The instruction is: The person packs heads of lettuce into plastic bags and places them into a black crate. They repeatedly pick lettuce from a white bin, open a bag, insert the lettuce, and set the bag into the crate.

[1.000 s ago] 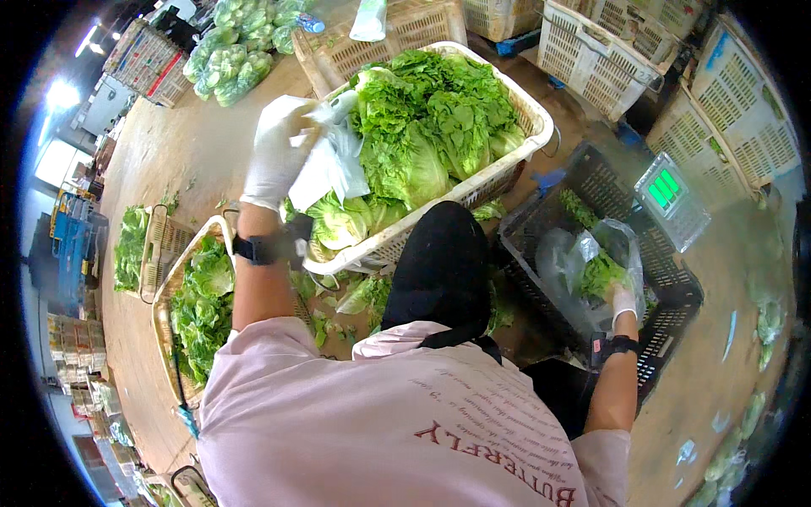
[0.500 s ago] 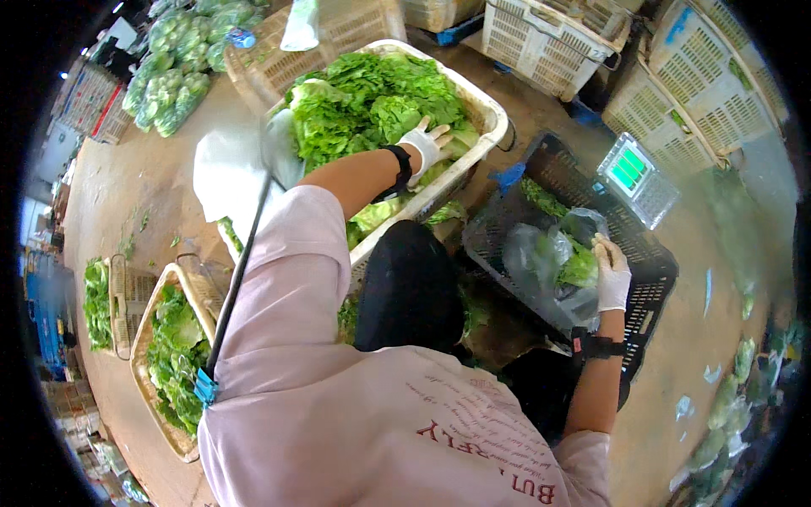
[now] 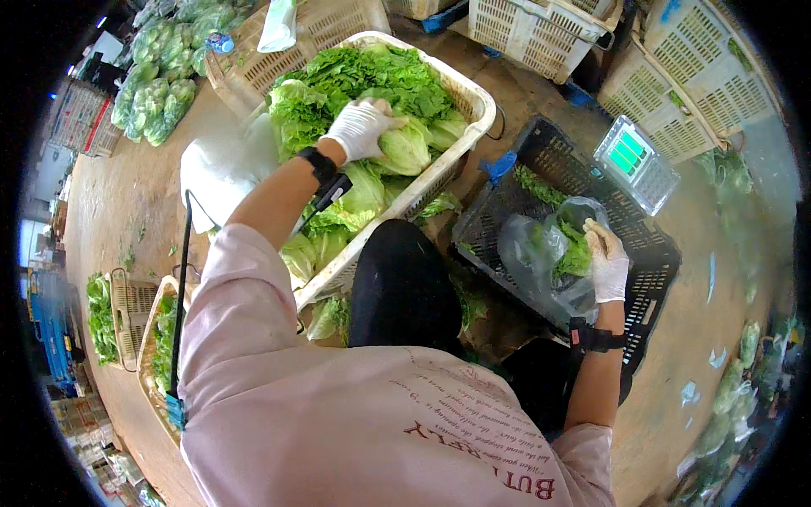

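Left gloved hand (image 3: 361,128) clamped on lettuce head (image 3: 405,148) in white crate (image 3: 473,97). Right gloved hand (image 3: 606,264) grips clear bag (image 3: 536,253) over black crate (image 3: 650,253).

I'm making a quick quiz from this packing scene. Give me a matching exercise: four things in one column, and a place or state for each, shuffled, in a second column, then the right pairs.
Things:
1. left hand
2. right hand
3. scale
4. white crate

Places or states:
A. full of lettuce heads
B. beside the black crate, green screen lit
C. gripping a lettuce head
D. holding a clear bag with greens over the black crate

Pairs: 1-C, 2-D, 3-B, 4-A
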### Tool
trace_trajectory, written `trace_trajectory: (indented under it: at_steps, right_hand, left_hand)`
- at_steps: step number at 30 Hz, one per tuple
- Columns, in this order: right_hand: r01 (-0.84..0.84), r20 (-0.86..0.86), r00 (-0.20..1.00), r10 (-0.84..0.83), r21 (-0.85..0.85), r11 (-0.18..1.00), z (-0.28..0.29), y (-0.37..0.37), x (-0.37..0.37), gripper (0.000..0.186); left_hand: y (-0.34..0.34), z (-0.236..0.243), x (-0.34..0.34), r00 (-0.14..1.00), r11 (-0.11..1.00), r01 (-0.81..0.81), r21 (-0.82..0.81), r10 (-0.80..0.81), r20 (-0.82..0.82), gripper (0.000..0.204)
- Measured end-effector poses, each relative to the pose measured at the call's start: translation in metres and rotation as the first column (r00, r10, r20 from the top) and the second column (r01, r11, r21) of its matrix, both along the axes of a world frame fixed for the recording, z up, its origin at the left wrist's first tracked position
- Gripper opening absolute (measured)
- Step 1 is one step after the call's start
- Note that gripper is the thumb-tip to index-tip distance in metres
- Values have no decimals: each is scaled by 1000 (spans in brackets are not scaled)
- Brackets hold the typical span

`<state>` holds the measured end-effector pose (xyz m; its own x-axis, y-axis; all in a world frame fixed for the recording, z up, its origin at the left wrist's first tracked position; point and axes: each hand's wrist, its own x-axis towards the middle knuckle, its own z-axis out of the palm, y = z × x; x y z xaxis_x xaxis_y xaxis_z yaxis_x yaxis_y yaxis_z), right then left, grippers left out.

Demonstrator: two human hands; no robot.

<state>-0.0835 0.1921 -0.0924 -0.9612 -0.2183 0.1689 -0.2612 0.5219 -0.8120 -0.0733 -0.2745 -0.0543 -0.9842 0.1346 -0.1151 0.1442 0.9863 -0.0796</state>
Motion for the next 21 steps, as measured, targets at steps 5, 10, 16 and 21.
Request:
trace_trajectory:
  at_steps: [5, 10, 16, 21]
  right_hand:
    - [-20, -19, 1000, 20, -7, 1000, 13, -6, 3, 21]
    - [-47, 11, 999, 49, -131, 990, 12, -11, 8, 19]
    - [-259, -95, 965, 245, -193, 946, 61, -76, 35, 59]
    - [-410, -250, 909, 334, -380, 829, 99, -129, 43, 101]
  left_hand:
    - [-67, -5, 1, 985, 827, -6, 562, 103, -142, 66]
    - [-76, 36, 9, 977, 634, -120, 764, 212, -23, 57]
    - [-32, 70, 38, 918, -262, -128, 956, 333, 214, 48]
    - [82, 90, 66, 936, -579, -94, 809, 225, 270, 38]
